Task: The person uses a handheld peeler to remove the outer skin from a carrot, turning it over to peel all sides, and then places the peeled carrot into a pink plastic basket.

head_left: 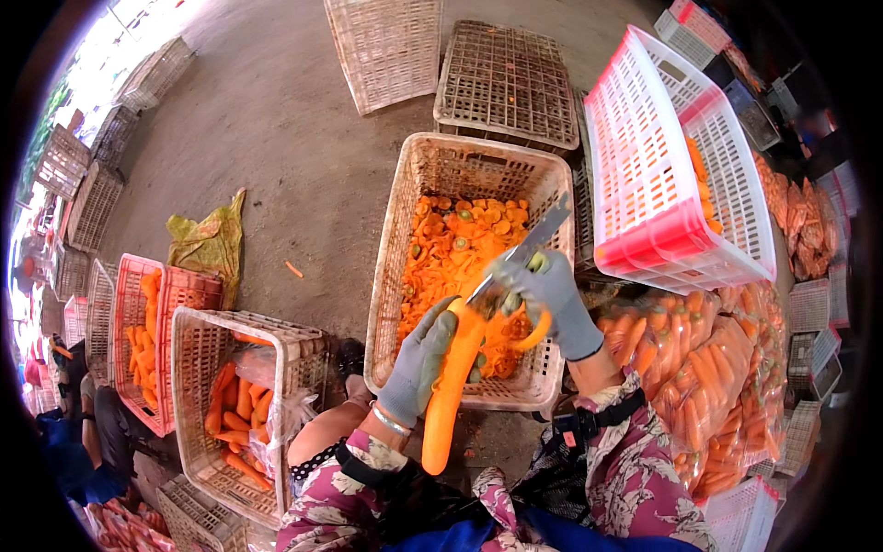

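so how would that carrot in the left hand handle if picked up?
The carrot is probably stiff: its end juts past the left hand without drooping. May be slippery, as it looks smooth. Likely to roll if pushed, given its rounded shape.

left hand: gloved, fingers curled | right hand: gloved, clenched, farther forward | forearms: sleeved, extended

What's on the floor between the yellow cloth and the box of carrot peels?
In the head view, a small orange scrap lies on the floor between the cloth and the box.
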`<act>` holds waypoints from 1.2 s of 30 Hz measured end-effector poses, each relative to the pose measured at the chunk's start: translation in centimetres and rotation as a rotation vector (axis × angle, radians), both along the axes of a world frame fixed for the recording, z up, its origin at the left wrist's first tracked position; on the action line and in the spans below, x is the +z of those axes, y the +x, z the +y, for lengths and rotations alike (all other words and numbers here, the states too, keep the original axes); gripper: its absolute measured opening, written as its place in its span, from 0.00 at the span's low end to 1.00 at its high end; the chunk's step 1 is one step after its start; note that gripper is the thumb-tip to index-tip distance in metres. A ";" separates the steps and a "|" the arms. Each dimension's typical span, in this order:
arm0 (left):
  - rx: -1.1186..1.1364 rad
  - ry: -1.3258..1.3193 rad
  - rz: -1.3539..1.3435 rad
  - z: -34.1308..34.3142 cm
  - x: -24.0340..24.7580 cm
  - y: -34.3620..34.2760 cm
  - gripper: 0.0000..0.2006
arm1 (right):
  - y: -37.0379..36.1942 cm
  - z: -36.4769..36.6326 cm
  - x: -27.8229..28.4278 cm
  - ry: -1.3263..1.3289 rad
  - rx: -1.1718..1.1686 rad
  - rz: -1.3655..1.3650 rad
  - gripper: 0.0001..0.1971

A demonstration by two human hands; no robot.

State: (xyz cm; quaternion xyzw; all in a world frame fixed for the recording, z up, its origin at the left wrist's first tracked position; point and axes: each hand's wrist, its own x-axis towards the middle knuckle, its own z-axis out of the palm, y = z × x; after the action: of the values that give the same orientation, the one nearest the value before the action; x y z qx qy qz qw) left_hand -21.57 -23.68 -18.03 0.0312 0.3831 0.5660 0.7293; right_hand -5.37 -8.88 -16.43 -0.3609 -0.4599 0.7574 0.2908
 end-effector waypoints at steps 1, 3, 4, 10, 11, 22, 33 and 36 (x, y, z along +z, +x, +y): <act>-0.032 0.027 0.004 -0.2 0.4 0.0 0.31 | 0.0 0.8 -0.5 0.029 -0.098 -0.077 0.13; -0.118 0.105 -0.016 -0.1 1.0 0.3 0.32 | 1.0 2.2 -0.3 0.112 -0.319 -0.257 0.12; -0.092 0.100 -0.044 -0.3 0.8 -0.1 0.31 | 1.1 2.7 -1.1 0.303 -0.356 -0.374 0.11; 0.125 0.038 -0.273 -0.1 -0.6 -2.0 0.27 | -0.2 1.8 -0.2 0.358 -0.368 -0.336 0.11; 0.152 0.046 -0.245 0.1 -0.6 -2.1 0.26 | -0.2 0.6 0.5 0.290 -0.268 -0.296 0.11; 0.204 -0.024 0.069 1.0 -4.1 -2.3 0.25 | -2.3 -7.8 5.3 -0.062 0.432 -0.147 0.16; -0.024 0.022 -0.043 0.4 -1.0 -0.3 0.29 | -0.8 0.2 -0.2 0.089 -0.093 -0.239 0.13; -0.041 0.037 -0.049 0.3 -0.9 -0.5 0.30 | -0.8 0.3 -0.2 0.074 -0.123 -0.264 0.14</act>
State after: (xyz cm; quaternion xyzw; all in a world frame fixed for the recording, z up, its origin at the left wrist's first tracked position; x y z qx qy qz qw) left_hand -22.11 -23.35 -18.96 0.0385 0.3539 0.5586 0.7492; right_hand -6.19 -8.62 -16.61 -0.4738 -0.4988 0.6666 0.2870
